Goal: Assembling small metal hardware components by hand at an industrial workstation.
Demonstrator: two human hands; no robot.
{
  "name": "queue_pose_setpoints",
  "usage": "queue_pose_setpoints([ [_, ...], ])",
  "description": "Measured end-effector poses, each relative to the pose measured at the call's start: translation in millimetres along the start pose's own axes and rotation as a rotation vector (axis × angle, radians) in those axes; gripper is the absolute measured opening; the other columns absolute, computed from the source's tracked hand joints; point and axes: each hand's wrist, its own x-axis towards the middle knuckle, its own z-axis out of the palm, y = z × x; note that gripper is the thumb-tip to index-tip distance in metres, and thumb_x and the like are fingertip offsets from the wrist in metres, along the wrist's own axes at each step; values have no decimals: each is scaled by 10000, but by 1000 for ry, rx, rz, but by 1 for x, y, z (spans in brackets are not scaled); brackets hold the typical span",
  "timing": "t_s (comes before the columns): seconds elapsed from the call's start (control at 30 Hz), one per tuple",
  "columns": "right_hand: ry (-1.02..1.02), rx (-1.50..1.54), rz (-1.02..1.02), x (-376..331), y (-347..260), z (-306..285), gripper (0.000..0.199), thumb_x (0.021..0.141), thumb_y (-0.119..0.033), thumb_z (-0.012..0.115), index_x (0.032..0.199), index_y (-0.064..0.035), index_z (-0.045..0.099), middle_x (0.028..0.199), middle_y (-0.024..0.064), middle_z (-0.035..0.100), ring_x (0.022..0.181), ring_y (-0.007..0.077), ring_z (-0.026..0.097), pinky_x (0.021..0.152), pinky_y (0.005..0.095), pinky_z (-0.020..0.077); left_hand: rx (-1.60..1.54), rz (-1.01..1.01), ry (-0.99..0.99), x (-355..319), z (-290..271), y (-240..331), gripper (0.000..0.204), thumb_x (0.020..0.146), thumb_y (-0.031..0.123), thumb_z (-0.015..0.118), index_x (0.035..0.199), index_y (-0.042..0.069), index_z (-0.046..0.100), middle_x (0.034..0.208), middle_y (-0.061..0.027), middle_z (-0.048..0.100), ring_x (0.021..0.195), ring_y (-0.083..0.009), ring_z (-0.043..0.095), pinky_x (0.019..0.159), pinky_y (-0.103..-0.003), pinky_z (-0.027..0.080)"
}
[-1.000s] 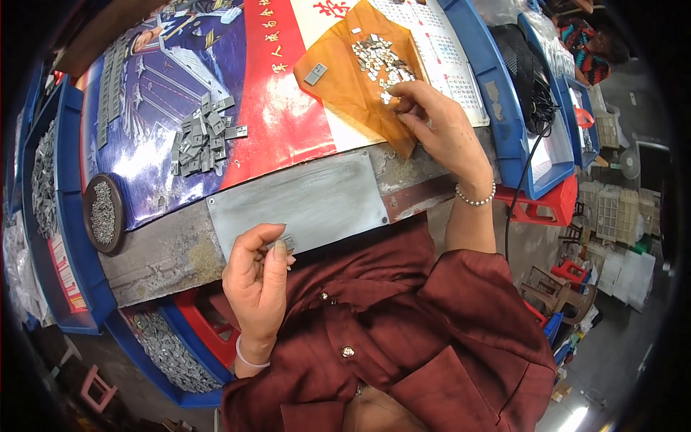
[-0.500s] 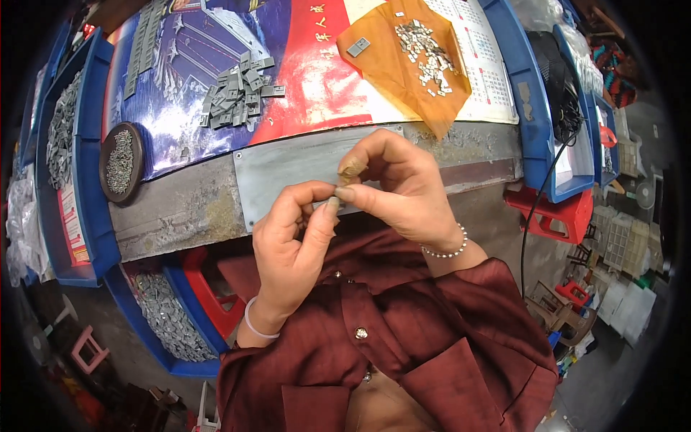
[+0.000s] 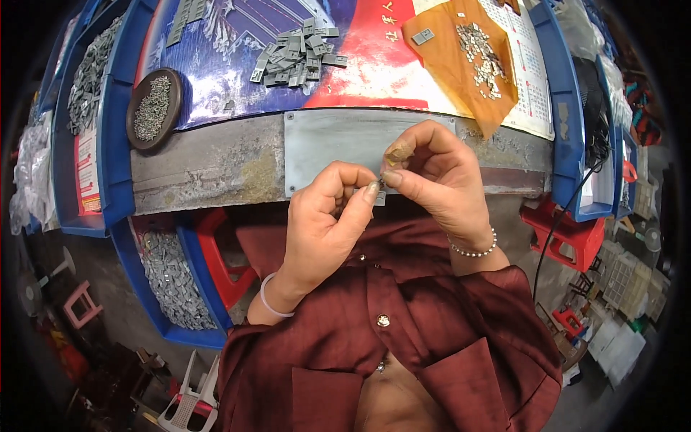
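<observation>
My left hand point(image 3: 327, 212) is closed in a pinch above the bench's front edge. A small grey piece point(image 3: 379, 198) shows just below its fingertips, mostly hidden by them. My right hand point(image 3: 443, 187) is closed too, its thumb tip meeting the left fingertips. A tan covering point(image 3: 399, 153) wraps its index fingertip. Whatever sits between the right fingers is too small to make out. Beyond the hands, a heap of grey rectangular pieces point(image 3: 295, 56) lies on a poster. Small metal parts point(image 3: 481, 61) are spread over an orange sheet point(image 3: 439, 47), beside a single grey piece point(image 3: 423, 36).
A light metal plate point(image 3: 324, 144) is fixed to the worn bench edge point(image 3: 209, 165). At left stand a round dark dish point(image 3: 173, 115) of tiny metal parts and blue bins point(image 3: 115, 173) of grey pieces. Another blue bin point(image 3: 568, 108) and a red stool point(image 3: 565, 234) are at right.
The view has shifted, so the bench and its contents appear higher, with the left side's things further right. My hands stay pinched together; a grey piece now shows below the fingertips.
</observation>
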Motion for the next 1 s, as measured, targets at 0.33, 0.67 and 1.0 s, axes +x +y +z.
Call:
queue_pose_setpoints([
  [0.33, 88, -12, 36, 2, 0, 2, 217, 819, 27, 664, 943, -49, 504, 859, -13, 553, 779, 36, 528, 699, 189, 455, 22, 57, 74, 1, 2, -6, 197, 920, 42, 532, 1103, -27, 549, 742, -14, 604, 647, -41, 565, 578, -181, 468],
  [0.67, 133, -184, -120, -3, 5, 15, 206, 820, 26, 660, 942, -29, 504, 841, 11, 575, 751, 64, 584, 637, 208, 483, 290, 395, 195, 3, 6, -18, 289, 847, -48, 555, 1134, -54, 517, 926, -136, 627, 629, -137, 625, 566, -261, 498],
  [1.0, 160, -524, -347, -5, 21, 18, 215, 799, 84, 647, 951, 1, 519, 879, 72, 590, 804, 114, 557, 731, 246, 474, 543, 591, 258, 2, 8, -28, 363, 871, -54, 520, 1219, -32, 418, 723, -77, 619, 675, -81, 578, 659, -206, 460],
])
